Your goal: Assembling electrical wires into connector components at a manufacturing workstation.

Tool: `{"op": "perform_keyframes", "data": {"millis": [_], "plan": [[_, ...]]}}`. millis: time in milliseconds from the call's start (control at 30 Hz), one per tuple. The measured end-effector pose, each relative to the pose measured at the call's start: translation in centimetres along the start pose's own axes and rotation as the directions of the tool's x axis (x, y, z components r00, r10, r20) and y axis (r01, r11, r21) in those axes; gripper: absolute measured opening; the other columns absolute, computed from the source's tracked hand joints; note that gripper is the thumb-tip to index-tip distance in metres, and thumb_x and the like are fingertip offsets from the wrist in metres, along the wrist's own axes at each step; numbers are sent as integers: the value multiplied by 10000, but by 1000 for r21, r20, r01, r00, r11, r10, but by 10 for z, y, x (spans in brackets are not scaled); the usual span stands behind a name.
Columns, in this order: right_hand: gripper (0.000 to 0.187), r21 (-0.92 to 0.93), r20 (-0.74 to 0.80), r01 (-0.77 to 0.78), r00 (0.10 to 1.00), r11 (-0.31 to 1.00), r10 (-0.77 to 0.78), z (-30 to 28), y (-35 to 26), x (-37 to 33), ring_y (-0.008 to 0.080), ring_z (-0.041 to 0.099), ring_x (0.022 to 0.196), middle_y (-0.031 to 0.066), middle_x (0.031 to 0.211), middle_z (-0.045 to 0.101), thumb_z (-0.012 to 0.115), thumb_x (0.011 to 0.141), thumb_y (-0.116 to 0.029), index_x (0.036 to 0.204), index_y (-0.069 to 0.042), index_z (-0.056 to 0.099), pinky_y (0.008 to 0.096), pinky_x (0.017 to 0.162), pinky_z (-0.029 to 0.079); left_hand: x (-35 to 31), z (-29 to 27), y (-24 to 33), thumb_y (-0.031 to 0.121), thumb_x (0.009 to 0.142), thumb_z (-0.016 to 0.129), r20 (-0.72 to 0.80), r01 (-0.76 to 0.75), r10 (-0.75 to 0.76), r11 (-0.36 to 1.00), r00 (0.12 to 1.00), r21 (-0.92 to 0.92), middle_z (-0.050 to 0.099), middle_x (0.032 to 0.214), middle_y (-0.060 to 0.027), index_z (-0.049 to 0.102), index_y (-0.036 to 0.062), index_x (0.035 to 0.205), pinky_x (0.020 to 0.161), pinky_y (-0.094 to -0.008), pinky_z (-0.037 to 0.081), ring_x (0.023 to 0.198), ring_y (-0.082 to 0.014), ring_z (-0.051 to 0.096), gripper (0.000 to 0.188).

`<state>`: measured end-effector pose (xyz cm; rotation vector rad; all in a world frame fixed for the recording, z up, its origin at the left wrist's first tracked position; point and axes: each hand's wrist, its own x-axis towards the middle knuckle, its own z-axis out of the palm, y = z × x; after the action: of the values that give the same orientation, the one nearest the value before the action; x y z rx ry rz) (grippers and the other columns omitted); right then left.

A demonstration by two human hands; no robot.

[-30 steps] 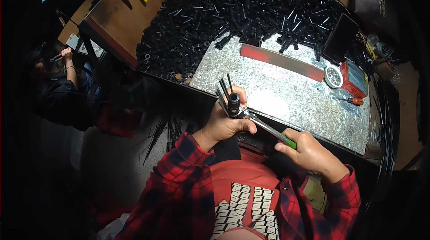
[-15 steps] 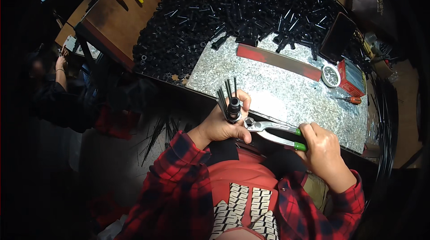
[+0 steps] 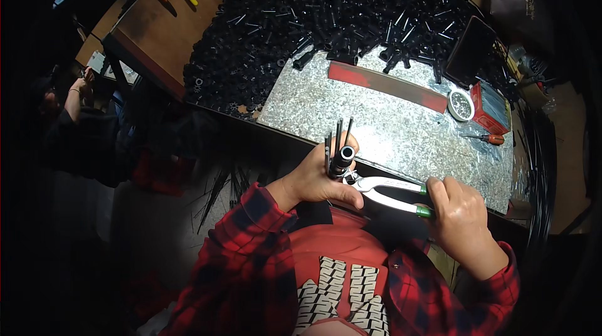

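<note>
Head view: Best to steady the black tubular part [image 3: 342, 162], clamped with thin black rods [image 3: 339, 130] in the left hand [image 3: 320, 179] near the bench [image 3: 389, 126], and square the pincers [image 3: 360, 184] to it before squeezing the spread handles [image 3: 424, 212], gripped in the right hand [image 3: 461, 210].

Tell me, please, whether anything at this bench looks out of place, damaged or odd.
Two mild things: the red bar on the bench has patchy colour, as if worn, and thin black rods splay untidily below the bench edge, on the left. The pliers at the right hand show no evident damage.
</note>
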<state>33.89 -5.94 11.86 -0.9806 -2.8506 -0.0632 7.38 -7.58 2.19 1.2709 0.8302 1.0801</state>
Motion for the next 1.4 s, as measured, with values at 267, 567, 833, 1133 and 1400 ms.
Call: {"op": "perform_keyframes", "data": {"millis": [267,567,833,1133,1400], "plan": [[349,-18,-1,-18,1000,1000,18,-3,-2,-1,242,539,599,103,695,469,674,742,-239,960,1,544,354,521,429,-2,0,0,283,505,925,-39,-69,69,998,997,-1,427,823,15,483,77,811,614,-232,362,692,-85,407,575],[322,-126,-4,2,1000,992,-2,-3,-7,-1,232,537,582,96,693,478,592,801,-245,973,24,549,344,524,438,1,2,6,208,561,910,1,-31,31,994,1000,106,315,653,83,307,143,831,516,-185,252,592,-12,295,664],[246,-93,87,45,996,995,-37,4,-7,1,231,557,553,106,671,496,575,790,-165,945,22,535,341,495,454,-2,-1,4,175,608,886,23,-31,28,993,999,115,344,649,75,304,137,820,506,-189,245,585,-11,303,621],[381,223,229,-66,973,973,13,8,-9,8,339,601,619,174,716,570,710,747,-244,932,27,516,408,551,488,-5,-5,4,213,568,906,14,47,-47,999,999,-4,350,636,74,306,131,836,497,-185,252,567,-12,318,662],[453,614,252,-265,958,744,133,23,-3,11,341,607,619,158,697,585,707,812,-256,1020,-10,389,378,577,488,-9,-12,1,661,618,679,-73,-132,120,971,990,-201,401,611,34,358,113,900,507,-218,317,524,-60,362,696]]}}
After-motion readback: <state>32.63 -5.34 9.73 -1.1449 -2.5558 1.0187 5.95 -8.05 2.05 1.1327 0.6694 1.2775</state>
